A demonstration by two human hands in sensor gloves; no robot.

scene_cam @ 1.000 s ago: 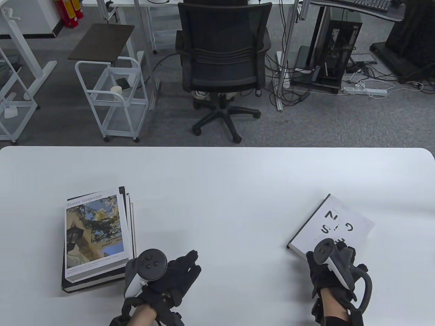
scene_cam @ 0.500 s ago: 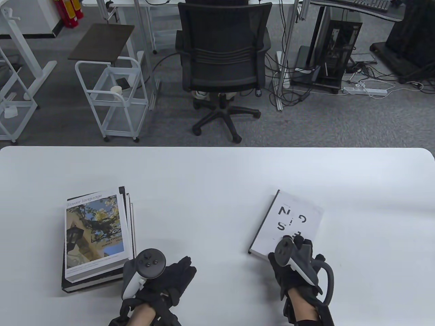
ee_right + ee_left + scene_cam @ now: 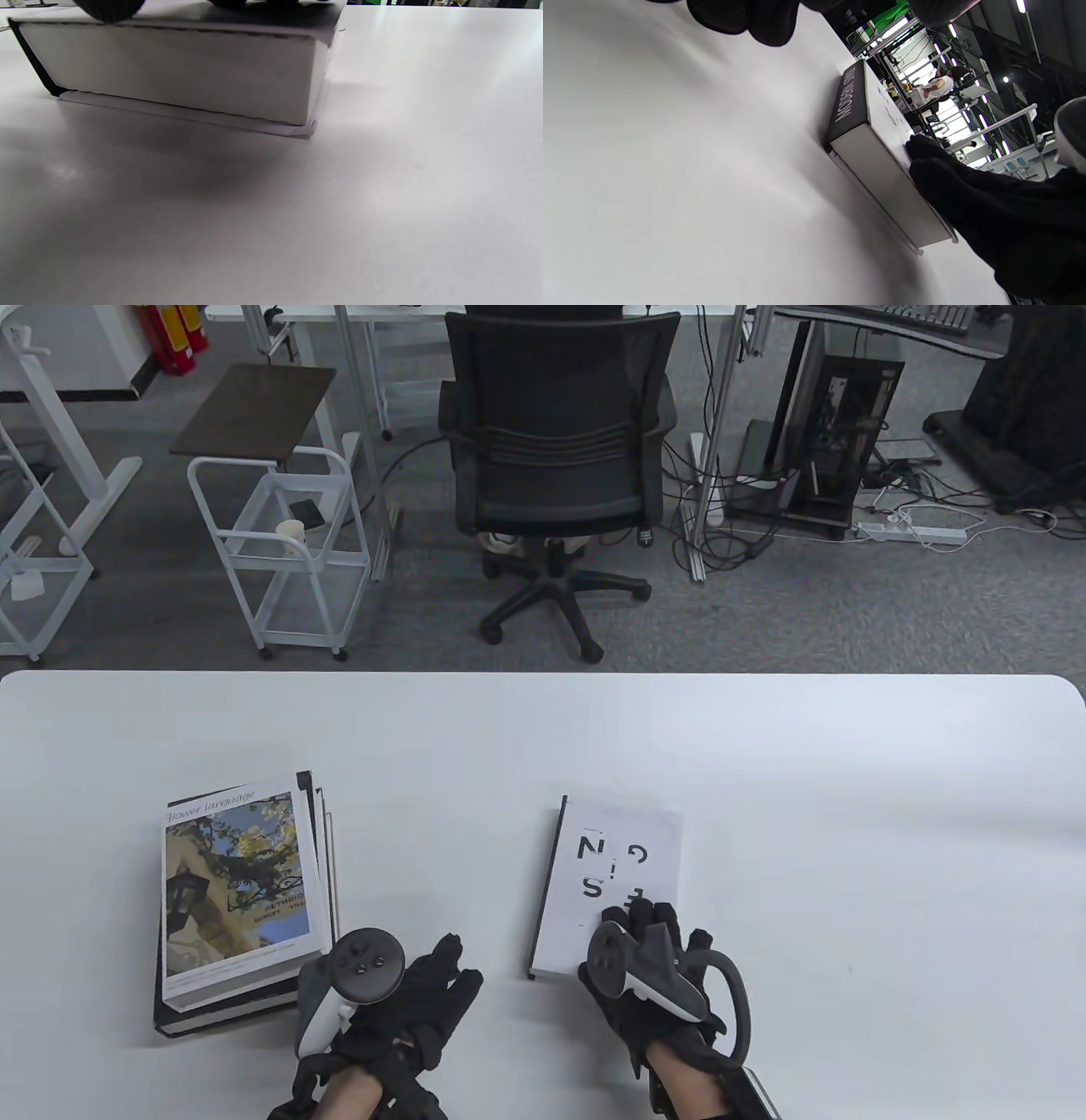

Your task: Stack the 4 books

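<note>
now the right hand (image 3: pixel 649 976) presses its fingers flat on the white book (image 3: pixel 611 882), near the table's (image 3: pixel 764 746) front edge, well apart from the stack (image 3: pixel 242 891) at front left; left hand (image 3: pixel 399 993) released, holding nothing; next, i judge, lift it onto the stack.

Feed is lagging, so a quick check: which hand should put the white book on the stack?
Right, probably. The right hand already rests its fingers on the white book, which lies flat on the table. The left hand lies beside the stack, touching neither.
</note>
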